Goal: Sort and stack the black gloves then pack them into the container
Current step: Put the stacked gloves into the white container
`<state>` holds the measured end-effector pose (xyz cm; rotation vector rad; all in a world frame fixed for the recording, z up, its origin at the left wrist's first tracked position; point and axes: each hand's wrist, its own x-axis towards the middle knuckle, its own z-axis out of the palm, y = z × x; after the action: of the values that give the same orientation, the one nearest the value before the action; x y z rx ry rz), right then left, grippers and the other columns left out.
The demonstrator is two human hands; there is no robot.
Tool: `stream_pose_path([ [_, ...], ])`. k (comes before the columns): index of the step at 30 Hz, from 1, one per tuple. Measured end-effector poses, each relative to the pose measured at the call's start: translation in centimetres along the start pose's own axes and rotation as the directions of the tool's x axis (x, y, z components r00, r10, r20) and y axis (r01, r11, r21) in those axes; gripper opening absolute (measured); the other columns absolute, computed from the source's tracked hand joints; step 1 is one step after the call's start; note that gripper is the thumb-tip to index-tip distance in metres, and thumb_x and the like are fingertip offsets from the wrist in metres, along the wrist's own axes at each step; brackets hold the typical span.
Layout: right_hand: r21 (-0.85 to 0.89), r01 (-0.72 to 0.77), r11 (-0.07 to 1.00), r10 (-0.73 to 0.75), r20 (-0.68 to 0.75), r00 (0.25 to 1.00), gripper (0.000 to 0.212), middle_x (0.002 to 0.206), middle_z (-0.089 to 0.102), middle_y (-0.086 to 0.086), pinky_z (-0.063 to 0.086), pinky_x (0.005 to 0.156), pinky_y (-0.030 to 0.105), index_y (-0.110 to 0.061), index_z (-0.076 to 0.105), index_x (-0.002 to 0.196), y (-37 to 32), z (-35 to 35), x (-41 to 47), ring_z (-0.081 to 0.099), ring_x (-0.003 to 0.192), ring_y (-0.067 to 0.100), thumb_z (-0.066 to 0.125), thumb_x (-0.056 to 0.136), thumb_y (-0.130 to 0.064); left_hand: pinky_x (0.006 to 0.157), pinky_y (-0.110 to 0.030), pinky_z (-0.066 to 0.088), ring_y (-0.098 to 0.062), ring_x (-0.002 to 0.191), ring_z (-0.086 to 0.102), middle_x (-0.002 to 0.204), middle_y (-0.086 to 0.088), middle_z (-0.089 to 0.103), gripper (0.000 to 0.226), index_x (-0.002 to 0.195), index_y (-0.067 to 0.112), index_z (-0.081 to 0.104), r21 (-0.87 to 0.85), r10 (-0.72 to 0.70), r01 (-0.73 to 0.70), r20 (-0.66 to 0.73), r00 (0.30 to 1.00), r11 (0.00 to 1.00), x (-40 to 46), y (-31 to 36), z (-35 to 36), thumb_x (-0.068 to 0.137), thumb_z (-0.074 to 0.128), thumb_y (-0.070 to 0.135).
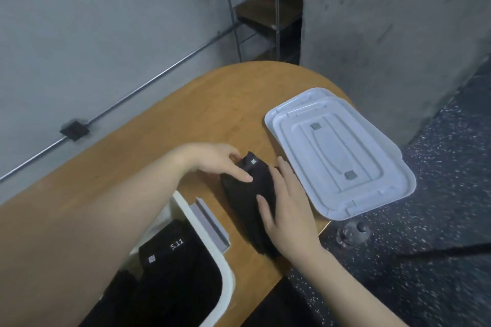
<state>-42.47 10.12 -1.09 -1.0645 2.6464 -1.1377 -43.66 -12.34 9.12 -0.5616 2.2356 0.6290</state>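
A stack of black gloves (245,195) lies on the wooden table (164,125), cuffs pointing away, with a small white tag on top. My left hand (218,160) grips the cuff end, thumb laid over the top and fingers curled round the far side. My right hand (285,202) presses flat against the stack's right side with straight fingers. At the lower left stands the white container (212,244); black gloves (170,273) lie inside it, one printed "5.11". My left forearm hides part of the container.
The container's white lid (342,154) lies upside down at the table's right end, partly over the edge. Grey walls and a wire shelf stand behind the table. Dark speckled floor runs along the right side, with a small round fitting (353,231) below the table edge.
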Motion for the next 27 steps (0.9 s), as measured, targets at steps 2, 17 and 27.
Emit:
stream_pose_path([
  [2, -0.026, 0.013, 1.0, -0.013, -0.001, 1.0, 0.062, 0.167, 0.026, 0.01, 0.027, 0.125, 0.038, -0.011, 0.034, 0.157, 0.3, 0.5, -0.4, 0.028, 0.153, 0.025, 0.056, 0.103, -0.033, 0.112, -0.037, 0.045, -0.014, 0.123, 0.06, 0.135, 0.008, 0.061, 0.102, 0.144, 0.023, 0.053, -0.054, -0.003, 0.004, 0.006, 1.0, 0.999, 0.3, -0.3, 0.1, 0.06, 0.081, 0.073],
  [17, 0.0, 0.022, 1.0, -0.022, -0.043, 0.999, 0.062, 0.166, 0.031, 0.008, 0.028, 0.125, 0.038, -0.009, 0.036, 0.156, 0.9, 1.2, -0.6, 0.028, 0.154, 0.022, 0.056, 0.102, -0.032, 0.104, -0.037, 0.052, -0.02, 0.111, 0.072, 0.118, -0.003, 0.076, 0.037, 0.124, 0.012, 0.069, -0.346, 0.106, -0.024, 0.221, 0.969, 0.938, 0.3, 0.4, 1.1, 0.091, 0.077, 0.026],
  [27, 0.066, 0.037, 0.997, -0.032, -0.076, 0.997, 0.063, 0.165, 0.034, 0.005, 0.029, 0.124, 0.038, -0.01, 0.034, 0.157, 0.8, 1.0, -0.7, 0.029, 0.154, 0.02, 0.056, 0.102, -0.033, 0.101, -0.036, 0.053, -0.019, 0.115, 0.071, 0.124, -0.001, 0.074, 0.044, 0.132, 0.017, 0.063, -0.461, 0.14, -0.02, 0.228, 0.964, 0.887, -1.0, 1.6, 1.3, 0.091, 0.077, 0.024],
])
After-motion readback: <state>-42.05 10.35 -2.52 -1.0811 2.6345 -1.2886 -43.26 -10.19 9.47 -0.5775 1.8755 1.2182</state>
